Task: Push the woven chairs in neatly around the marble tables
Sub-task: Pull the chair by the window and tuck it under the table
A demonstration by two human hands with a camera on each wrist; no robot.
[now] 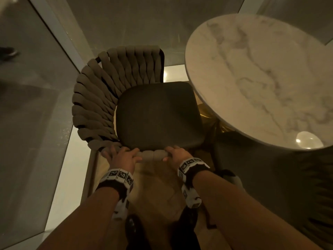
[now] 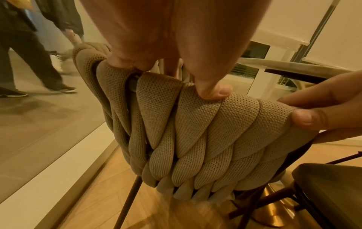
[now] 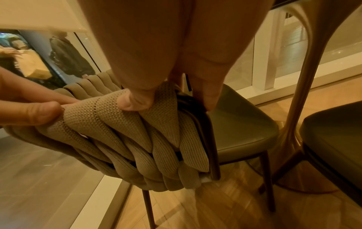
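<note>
A woven chair with a dark seat stands just left of the round marble table, its seat corner close to the table's edge. My left hand grips the near woven rim, thumb pressed on the knitted bands. A short way to the right, my right hand grips the same rim at its dark frame end, with the thumb on the weave and the fingers curled over the frame. Each wrist view also shows the other hand: the right hand and the left hand.
A second chair with a dark seat stands at the lower right beside the table's golden pedestal. A glass wall with a white sill runs along the left; people walk behind it. The floor is wood.
</note>
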